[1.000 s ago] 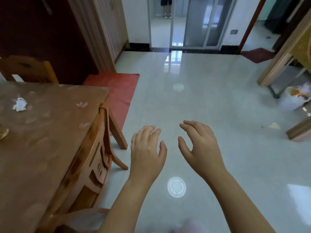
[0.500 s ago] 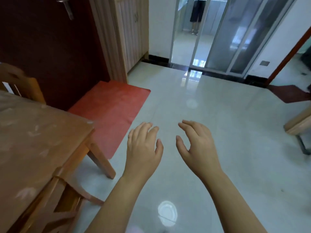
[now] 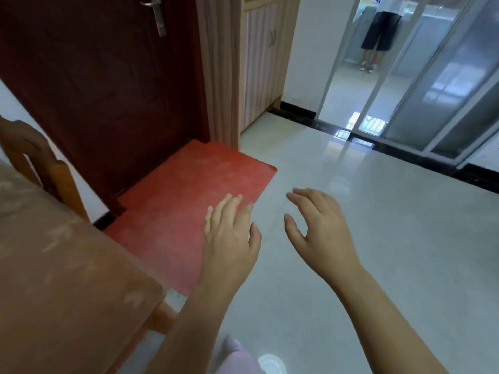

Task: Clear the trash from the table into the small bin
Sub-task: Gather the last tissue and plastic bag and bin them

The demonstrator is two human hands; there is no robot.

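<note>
Nothing is held: left hand point(image 3: 229, 233) & right hand point(image 3: 321, 228) are spread empty over the floor point(image 3: 378, 238), no trash or small bin is seen in view, only a bare bench point(image 3: 62, 279) corner, so progress can't be judged.

I am looking into a home, at its entry and dining area. A dark red front door point(image 3: 108, 85) with a metal handle point(image 3: 158, 16) stands behind a red doormat point(image 3: 186, 209). A wooden dining table point(image 3: 62, 279) and chair point(image 3: 32, 157) sit at left; sliding glass doors point(image 3: 421, 85) open beyond glossy floor tiles point(image 3: 405, 238).
</note>
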